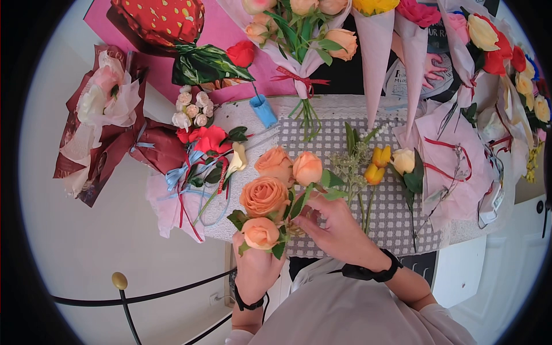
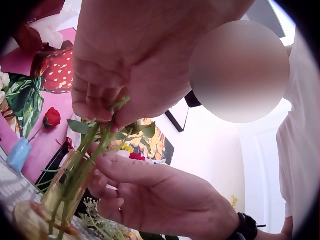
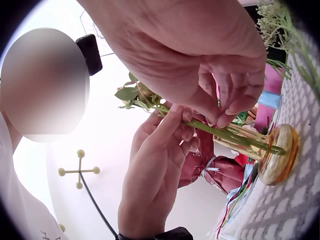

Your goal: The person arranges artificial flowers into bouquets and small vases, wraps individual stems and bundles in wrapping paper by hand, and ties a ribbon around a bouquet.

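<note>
Gripping with left hand [image 1: 256, 267], fingers curled: green stems [image 2: 101, 144] of peach roses [image 1: 264, 196], taken below the blooms, presumably to steer by the stiff part and spare the petals. Running down through the mouth of an amber glass vase [image 3: 275, 167], with stem ends showing low inside through the clear wall. Standing on its broad foot on the checked cloth [image 1: 328, 126], at the near side, likely so placed for reaching in from above. Down by the vase mouth with right hand [image 1: 336, 227], fingertips bunched near the stems; cannot tell whether pinching or merely touching. Working one hand above the other, seemingly to steady the heads while guiding below. Lying just beyond the right hand: yellow tulips [image 1: 375, 174], a pale filler sprig [image 1: 345, 167], a cream rose [image 1: 403, 161], heads pointing away, perhaps to offer stems first. Set farther off, right: pink paper [image 1: 445, 198] with red ribbon [image 1: 440, 170], probably to spare working room.
</note>
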`<state>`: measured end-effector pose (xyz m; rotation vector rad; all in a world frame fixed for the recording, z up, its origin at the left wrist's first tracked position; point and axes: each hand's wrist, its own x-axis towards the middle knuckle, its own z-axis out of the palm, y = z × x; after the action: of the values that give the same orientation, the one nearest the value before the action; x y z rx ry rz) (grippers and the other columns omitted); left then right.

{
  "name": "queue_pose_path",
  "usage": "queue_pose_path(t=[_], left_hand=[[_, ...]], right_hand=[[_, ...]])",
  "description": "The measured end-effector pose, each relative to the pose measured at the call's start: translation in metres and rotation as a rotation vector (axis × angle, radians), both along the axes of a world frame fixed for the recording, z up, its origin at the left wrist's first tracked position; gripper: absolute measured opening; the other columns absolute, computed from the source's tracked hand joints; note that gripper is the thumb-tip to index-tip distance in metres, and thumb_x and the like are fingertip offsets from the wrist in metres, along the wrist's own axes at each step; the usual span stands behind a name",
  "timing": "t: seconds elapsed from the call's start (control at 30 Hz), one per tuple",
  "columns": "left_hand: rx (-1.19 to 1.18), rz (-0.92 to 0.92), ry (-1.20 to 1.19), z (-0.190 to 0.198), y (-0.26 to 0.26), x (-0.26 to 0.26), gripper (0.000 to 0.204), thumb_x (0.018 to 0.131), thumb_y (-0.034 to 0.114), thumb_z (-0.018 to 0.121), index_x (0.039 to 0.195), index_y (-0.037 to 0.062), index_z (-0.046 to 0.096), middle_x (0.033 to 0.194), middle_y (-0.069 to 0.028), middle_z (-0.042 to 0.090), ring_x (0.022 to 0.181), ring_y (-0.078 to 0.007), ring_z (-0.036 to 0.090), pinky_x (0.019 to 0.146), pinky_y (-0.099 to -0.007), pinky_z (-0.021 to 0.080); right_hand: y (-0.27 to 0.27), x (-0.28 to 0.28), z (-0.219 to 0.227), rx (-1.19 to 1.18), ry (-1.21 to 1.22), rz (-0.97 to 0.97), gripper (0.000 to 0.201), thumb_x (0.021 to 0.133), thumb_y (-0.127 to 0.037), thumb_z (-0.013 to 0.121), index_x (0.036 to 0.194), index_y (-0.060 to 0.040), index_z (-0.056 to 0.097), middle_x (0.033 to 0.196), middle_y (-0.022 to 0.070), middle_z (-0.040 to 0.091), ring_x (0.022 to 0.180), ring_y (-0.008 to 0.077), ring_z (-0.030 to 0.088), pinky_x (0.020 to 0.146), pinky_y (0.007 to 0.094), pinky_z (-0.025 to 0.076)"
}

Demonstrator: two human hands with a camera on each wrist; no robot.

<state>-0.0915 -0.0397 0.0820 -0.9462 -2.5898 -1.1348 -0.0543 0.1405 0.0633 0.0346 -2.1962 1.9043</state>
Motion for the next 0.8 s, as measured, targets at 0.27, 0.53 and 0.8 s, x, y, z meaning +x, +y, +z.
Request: queue_pose_path(t=[0.27, 0.53, 0.8], left_hand=[[-0.024, 0.003, 0.046, -0.002, 0.000, -0.001, 0.025, 0.100, 0.006, 0.071, 0.122, -0.0053, 0.067, 0.112, -0.0142, 0.072, 0.106, -0.0256, 0.068, 0.096, -0.0384, 0.050], [0.193, 0.025, -0.050, -0.005, 0.004, -0.003, 0.029, 0.092, 0.000, 0.071, 0.121, -0.0005, 0.074, 0.110, -0.0196, 0.075, 0.098, -0.0394, 0.072, 0.090, -0.0473, 0.053], [0.023, 0.035, -0.180, -0.023, -0.020, 0.006, 0.027, 0.102, 0.010, 0.069, 0.126, -0.0041, 0.067, 0.121, -0.0126, 0.073, 0.111, -0.0199, 0.066, 0.097, -0.0332, 0.051]], right_hand=[[0.002, 0.004, -0.005, 0.189, 0.091, -0.037, 0.016, 0.094, -0.006, 0.073, 0.110, -0.0026, 0.070, 0.091, 0.0090, 0.069, 0.073, 0.0188, 0.063, 0.063, 0.0339, 0.049], [0.001, -0.014, -0.003, -0.011, 0.039, 0.088, 0.016, 0.094, -0.007, 0.074, 0.109, -0.0032, 0.071, 0.102, 0.0108, 0.068, 0.074, 0.0220, 0.061, 0.064, 0.0354, 0.050], [0.004, -0.005, 0.012, 0.081, 0.195, 0.060, 0.023, 0.087, 0.003, 0.067, 0.110, 0.0027, 0.068, 0.100, 0.0216, 0.067, 0.087, 0.0433, 0.064, 0.077, 0.0472, 0.052]])
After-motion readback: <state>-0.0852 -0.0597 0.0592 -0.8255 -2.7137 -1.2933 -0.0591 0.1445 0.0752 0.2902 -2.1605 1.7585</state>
